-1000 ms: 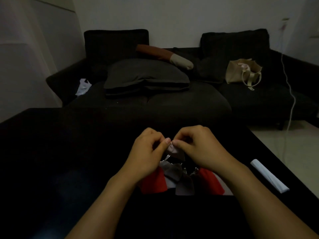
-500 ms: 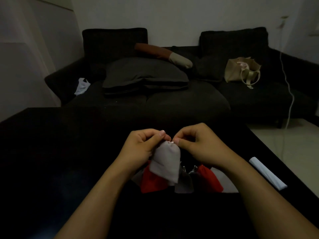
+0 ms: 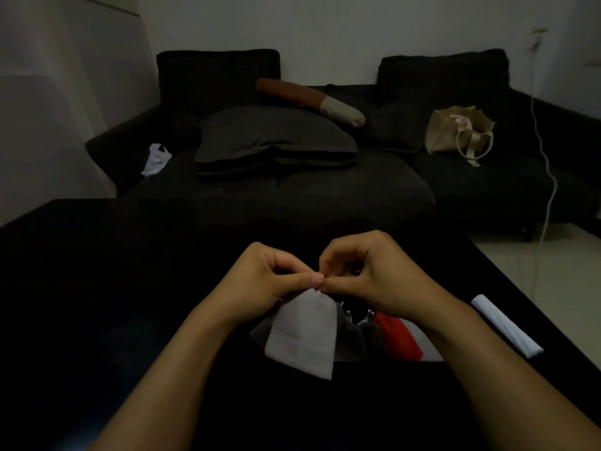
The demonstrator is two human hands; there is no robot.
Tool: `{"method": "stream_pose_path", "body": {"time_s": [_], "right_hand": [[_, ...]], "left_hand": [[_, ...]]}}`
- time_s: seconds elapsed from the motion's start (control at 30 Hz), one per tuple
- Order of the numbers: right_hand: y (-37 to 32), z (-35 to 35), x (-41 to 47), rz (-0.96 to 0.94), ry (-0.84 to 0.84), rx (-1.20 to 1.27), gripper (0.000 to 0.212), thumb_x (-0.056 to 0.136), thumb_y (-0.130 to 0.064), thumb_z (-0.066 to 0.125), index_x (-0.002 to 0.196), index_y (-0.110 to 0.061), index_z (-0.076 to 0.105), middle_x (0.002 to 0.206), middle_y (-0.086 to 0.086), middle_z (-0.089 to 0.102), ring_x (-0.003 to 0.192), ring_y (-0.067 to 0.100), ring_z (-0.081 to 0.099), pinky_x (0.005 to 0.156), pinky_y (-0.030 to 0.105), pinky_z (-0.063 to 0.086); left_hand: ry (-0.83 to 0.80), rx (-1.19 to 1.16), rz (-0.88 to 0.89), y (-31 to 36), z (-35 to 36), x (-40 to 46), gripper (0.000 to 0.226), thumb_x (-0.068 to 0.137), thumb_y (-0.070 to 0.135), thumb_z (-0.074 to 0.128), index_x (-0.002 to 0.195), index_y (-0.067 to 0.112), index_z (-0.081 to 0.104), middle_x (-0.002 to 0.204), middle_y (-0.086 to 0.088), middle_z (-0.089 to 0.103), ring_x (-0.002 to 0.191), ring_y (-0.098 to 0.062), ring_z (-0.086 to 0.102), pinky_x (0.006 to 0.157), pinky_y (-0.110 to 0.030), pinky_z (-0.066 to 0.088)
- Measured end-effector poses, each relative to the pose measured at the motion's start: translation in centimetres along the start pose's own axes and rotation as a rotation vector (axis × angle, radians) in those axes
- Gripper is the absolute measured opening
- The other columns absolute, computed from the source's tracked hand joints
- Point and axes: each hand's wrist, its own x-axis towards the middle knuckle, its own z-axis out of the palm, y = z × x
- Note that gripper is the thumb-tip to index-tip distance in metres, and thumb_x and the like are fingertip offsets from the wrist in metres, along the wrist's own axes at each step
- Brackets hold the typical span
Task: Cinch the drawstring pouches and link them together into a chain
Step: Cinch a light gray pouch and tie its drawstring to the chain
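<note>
Left hand [image 3: 260,281] and right hand [image 3: 374,278] pinch the grey pouch [image 3: 302,336] at its gathered neck; cinched, seemingly; the red pouch [image 3: 398,336] and others await linking.

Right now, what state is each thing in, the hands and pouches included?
Left hand: pinching the pale pouch's top.
Right hand: pinching the same top.
Pale pouch: neck gathered, hanging.
Red pouch: lying on the table.
Tote bag: upright on the sofa, mouth open.
</note>
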Motion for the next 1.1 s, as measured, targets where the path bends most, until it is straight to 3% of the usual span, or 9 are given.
{"method": "stream_pose_path", "body": {"time_s": [0.2, 0.33, 0.43, 0.53, 0.6, 0.7, 0.8, 1.03, 1.1], "right_hand": [[-0.1, 0.0, -0.1, 0.02, -0.09, 0.06, 0.007, 0.082, -0.011, 0.077, 0.087, -0.012, 0.071, 0.079, 0.005, 0.071, 0.069, 0.01, 0.066, 0.066, 0.027, 0.055], [-0.1, -0.3, 0.0, 0.107, -0.036, 0.363, 0.013, 0.089, -0.006, 0.067, 0.091, 0.005, 0.06, 0.071, 0.013, 0.055, 0.063, 0.015, 0.05, 0.058, 0.02, 0.042], [-0.7, -0.2, 0.1, 0.16, -0.028, 0.57, 0.006, 0.094, -0.006, 0.059, 0.088, -0.005, 0.056, 0.072, 0.011, 0.051, 0.062, 0.013, 0.046, 0.056, 0.021, 0.037], [-0.6, -0.2, 0.2, 0.164, -0.043, 0.59, 0.007, 0.095, -0.007, 0.057, 0.088, -0.009, 0.056, 0.071, 0.007, 0.053, 0.061, 0.01, 0.047, 0.055, 0.02, 0.037], [-0.5, -0.5, 0.1, 0.166, -0.052, 0.546, 0.003, 0.093, -0.006, 0.06, 0.095, -0.004, 0.06, 0.071, 0.005, 0.057, 0.061, 0.008, 0.051, 0.056, 0.018, 0.04], [-0.2, -1.3, -0.2, 0.189, -0.037, 0.46, 0.021, 0.088, -0.002, 0.066, 0.109, 0.0, 0.066, 0.081, 0.012, 0.066, 0.072, 0.015, 0.06, 0.066, 0.019, 0.049], [0.0, -1.7, -0.2, 0.151, -0.002, 0.076, 0.011, 0.085, -0.01, 0.073, 0.096, -0.01, 0.076, 0.084, 0.004, 0.075, 0.078, 0.008, 0.07, 0.075, 0.02, 0.055], [-1.2, -0.3, -0.2, -0.094, 0.081, -0.366, 0.005, 0.087, -0.031, 0.072, 0.091, -0.032, 0.073, 0.094, -0.015, 0.062, 0.094, 0.002, 0.051, 0.08, 0.026, 0.048], [-1.7, 0.0, 0.0, -0.128, 0.057, -0.463, 0.005, 0.087, -0.031, 0.071, 0.092, -0.032, 0.072, 0.101, -0.016, 0.061, 0.102, 0.005, 0.047, 0.088, 0.032, 0.047]], "left_hand": [[-0.039, 0.029, -0.006, -0.1, -0.2, -0.1, 0.013, 0.078, 0.021, 0.073, 0.083, 0.012, 0.079, 0.083, -0.008, 0.077, 0.078, -0.014, 0.072, 0.073, -0.025, 0.056], [-0.042, -0.208, -0.004, 0.2, -0.2, -0.1, 0.018, 0.078, 0.022, 0.068, 0.09, 0.015, 0.08, 0.096, -0.01, 0.076, 0.094, -0.019, 0.072, 0.08, -0.026, 0.055], [-0.002, -0.426, -0.023, 0.6, 0.2, -0.3, 0.018, 0.074, 0.019, 0.068, 0.087, 0.015, 0.08, 0.095, -0.011, 0.076, 0.09, -0.017, 0.073, 0.074, -0.022, 0.055], [0.039, -0.483, -0.068, 0.8, 0.5, -0.2, 0.016, 0.071, 0.015, 0.07, 0.083, 0.013, 0.08, 0.092, -0.011, 0.076, 0.085, -0.017, 0.073, 0.071, -0.023, 0.058], [0.091, -0.488, -0.083, 0.7, 0.5, -0.1, 0.014, 0.067, 0.013, 0.072, 0.078, 0.015, 0.08, 0.086, -0.008, 0.076, 0.08, -0.015, 0.072, 0.069, -0.02, 0.057], [0.171, -0.509, -0.095, 0.4, 0.4, 0.1, 0.013, 0.061, 0.01, 0.075, 0.072, 0.015, 0.079, 0.077, -0.005, 0.075, 0.071, -0.01, 0.071, 0.059, -0.015, 0.053], [0.201, -0.45, -0.073, 0.2, 0.3, 0.3, 0.021, 0.061, 0.005, 0.076, 0.081, 0.011, 0.077, 0.074, -0.005, 0.075, 0.069, -0.008, 0.07, 0.061, -0.013, 0.052], [0.222, -0.114, 0.047, -0.2, 1.1, 0.5, 0.034, 0.076, -0.001, 0.077, 0.107, 0.011, 0.07, 0.076, -0.012, 0.075, 0.072, -0.019, 0.072, 0.072, -0.03, 0.059], [0.153, -0.069, 0.072, 0.0, 1.3, 0.3, 0.036, 0.076, -0.002, 0.077, 0.109, 0.009, 0.068, 0.078, -0.016, 0.074, 0.072, -0.018, 0.072, 0.069, -0.024, 0.058]]}}
